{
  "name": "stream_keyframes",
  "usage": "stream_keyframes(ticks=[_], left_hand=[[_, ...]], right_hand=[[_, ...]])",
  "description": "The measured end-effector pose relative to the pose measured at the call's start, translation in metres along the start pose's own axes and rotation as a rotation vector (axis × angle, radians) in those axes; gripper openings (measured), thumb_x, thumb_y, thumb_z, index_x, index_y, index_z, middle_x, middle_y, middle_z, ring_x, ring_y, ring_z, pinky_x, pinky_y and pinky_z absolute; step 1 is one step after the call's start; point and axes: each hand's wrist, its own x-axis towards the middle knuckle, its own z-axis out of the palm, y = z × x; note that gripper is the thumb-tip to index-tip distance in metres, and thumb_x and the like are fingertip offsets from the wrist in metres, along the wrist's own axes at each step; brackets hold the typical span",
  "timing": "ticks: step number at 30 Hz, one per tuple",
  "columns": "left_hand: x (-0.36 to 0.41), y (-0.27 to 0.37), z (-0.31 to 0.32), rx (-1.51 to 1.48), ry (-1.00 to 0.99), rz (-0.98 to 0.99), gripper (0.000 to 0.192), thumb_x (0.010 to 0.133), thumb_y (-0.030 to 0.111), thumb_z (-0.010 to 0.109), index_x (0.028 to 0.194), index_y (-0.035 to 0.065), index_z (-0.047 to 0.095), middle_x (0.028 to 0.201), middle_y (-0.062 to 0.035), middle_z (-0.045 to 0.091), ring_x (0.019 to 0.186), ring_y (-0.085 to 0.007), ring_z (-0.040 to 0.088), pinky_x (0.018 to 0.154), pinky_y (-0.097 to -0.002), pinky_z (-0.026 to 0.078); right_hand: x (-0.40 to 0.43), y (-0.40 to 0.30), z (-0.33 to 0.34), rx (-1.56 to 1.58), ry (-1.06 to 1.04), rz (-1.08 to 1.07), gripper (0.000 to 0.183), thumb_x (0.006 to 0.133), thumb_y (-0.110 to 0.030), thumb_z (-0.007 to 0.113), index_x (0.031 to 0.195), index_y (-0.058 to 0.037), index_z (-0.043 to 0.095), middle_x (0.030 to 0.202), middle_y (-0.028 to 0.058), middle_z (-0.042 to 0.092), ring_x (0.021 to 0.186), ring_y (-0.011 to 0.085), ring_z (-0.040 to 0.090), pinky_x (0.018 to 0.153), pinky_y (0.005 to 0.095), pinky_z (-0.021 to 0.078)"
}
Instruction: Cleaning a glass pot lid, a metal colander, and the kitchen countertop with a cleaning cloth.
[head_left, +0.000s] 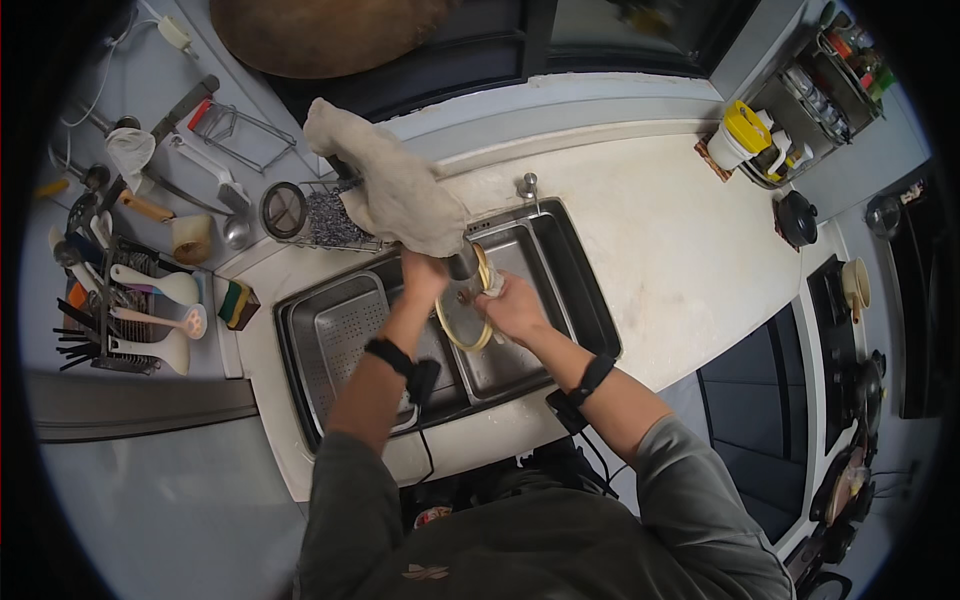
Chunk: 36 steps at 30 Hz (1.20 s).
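Over the right basin of the double stainless-steel sink, a round lid with a pale yellow rim is held tilted. It looks see-through in the middle. My right hand grips its right edge, with a crumpled whitish cloth between fingers and rim. My left hand is at the lid's far left side, beside the dark metal faucet. Its fingers are hidden, so its hold on the lid is unclear. A beige cloth is draped over the faucet, just above my left hand.
A perforated steel tray sits in the left basin. Behind it a wire rack holds a strainer and a scouring pad. Sponges and a utensil rack are at left. Far right are a yellow-lidded tub and a black pot.
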Motion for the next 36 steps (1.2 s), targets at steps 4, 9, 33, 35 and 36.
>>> stream_keyframes(ticks=[4, 9, 33, 35, 36], left_hand=[[-0.068, 0.041, 0.020, -0.113, -0.122, -0.365, 0.043, 0.100, 0.020, 0.037, 0.137, 0.0002, 0.046, 0.143, -0.0243, 0.045, 0.133, -0.0387, 0.041, 0.109, -0.0428, 0.034], [-0.112, 0.062, 0.043, -0.237, 0.033, -0.266, 0.050, 0.105, 0.031, 0.031, 0.144, -0.0002, 0.039, 0.155, -0.0269, 0.027, 0.145, -0.0402, 0.023, 0.121, -0.0425, 0.015], [-0.122, 0.080, -0.002, 0.141, 0.193, -0.240, 0.080, 0.094, 0.031, 0.059, 0.156, 0.0052, 0.015, 0.161, -0.0270, 0.004, 0.150, -0.0422, 0.004, 0.120, -0.0460, 0.013], [-0.103, 0.086, -0.004, -0.121, 0.436, -0.419, 0.088, 0.089, 0.018, 0.068, 0.156, 0.0047, 0.012, 0.156, -0.0269, 0.018, 0.144, -0.0401, 0.024, 0.116, -0.0452, 0.026], [-0.101, 0.067, -0.005, -0.424, 0.517, -0.529, 0.097, 0.083, 0.007, 0.075, 0.155, 0.0043, 0.009, 0.144, -0.0206, 0.036, 0.120, -0.0298, 0.052, 0.095, -0.0394, 0.049]], right_hand=[[0.019, -0.019, 0.012, 0.134, 0.085, -0.054, 0.034, 0.077, -0.025, 0.070, 0.102, -0.0025, 0.068, 0.090, 0.0226, 0.071, 0.089, 0.0364, 0.070, 0.080, 0.0414, 0.0535], [0.029, -0.036, -0.006, 0.004, 0.196, -0.096, 0.028, 0.077, -0.019, 0.067, 0.097, 0.0005, 0.070, 0.084, 0.0223, 0.071, 0.082, 0.0338, 0.072, 0.073, 0.0419, 0.0543], [0.008, -0.027, -0.042, 0.649, -0.293, 0.065, 0.015, 0.092, -0.008, 0.062, 0.104, 0.0014, 0.064, 0.088, 0.0102, 0.069, 0.068, 0.0174, 0.066, 0.062, 0.0306, 0.0554], [0.007, -0.023, -0.047, 0.676, -0.296, 0.094, 0.016, 0.091, -0.006, 0.062, 0.106, 0.0014, 0.063, 0.090, 0.0111, 0.069, 0.070, 0.0178, 0.067, 0.063, 0.0308, 0.0558], [0.006, -0.027, -0.044, 0.708, -0.324, 0.112, 0.018, 0.091, -0.005, 0.062, 0.108, 0.0015, 0.062, 0.091, 0.0120, 0.070, 0.072, 0.0182, 0.067, 0.065, 0.0311, 0.0561]])
